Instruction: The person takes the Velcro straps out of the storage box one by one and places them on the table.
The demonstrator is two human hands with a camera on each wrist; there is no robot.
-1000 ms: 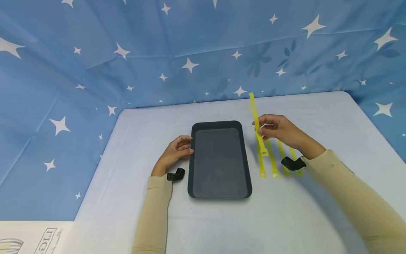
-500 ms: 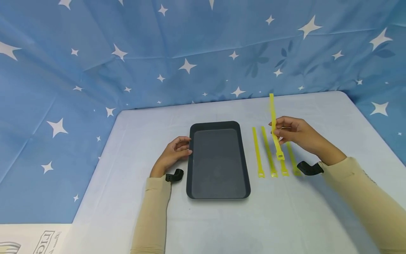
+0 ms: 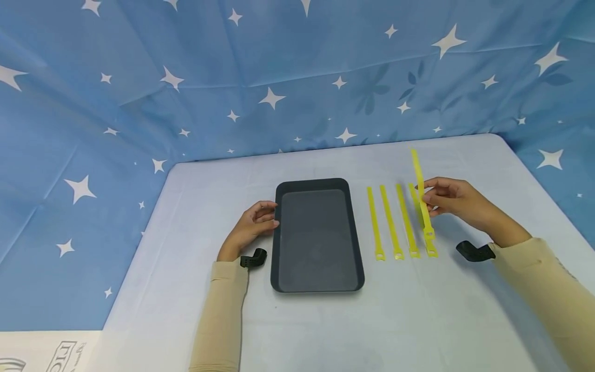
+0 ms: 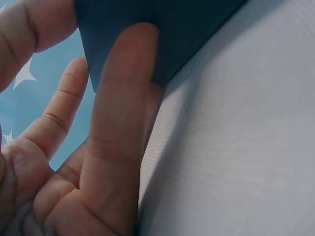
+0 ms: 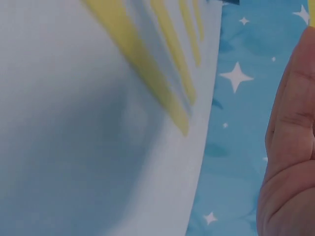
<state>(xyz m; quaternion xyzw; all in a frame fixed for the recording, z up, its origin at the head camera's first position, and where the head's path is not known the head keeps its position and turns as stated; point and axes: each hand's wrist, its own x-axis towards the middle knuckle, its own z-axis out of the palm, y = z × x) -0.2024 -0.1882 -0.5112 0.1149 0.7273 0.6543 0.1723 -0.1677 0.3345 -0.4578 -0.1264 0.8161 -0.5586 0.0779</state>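
Note:
My right hand (image 3: 457, 199) pinches a yellow hook-and-loop cable tie (image 3: 425, 219) with a slotted head, held upright above the table. Several more yellow cable ties lie side by side to the right of the tray, among them one tie (image 3: 375, 225) nearest the tray and another tie (image 3: 406, 222) further right. The dark grey rectangular tray (image 3: 318, 243) lies flat. At its left side my left hand (image 3: 251, 225) touches the rim with relaxed fingers. The left wrist view shows the thumb (image 4: 123, 93) lying straight against the tray wall (image 4: 192, 29).
A white cloth covers the table (image 3: 307, 330). Behind it and to the left hangs a blue curtain (image 3: 209, 67) with white stars. A pale printed sheet (image 3: 42, 351) shows in the lower left corner. Black wrist cameras sit on both wrists.
My right hand has moved to the right with the cable tie, past the row of ties, and ends above the rightmost one. My left hand stays at the tray.

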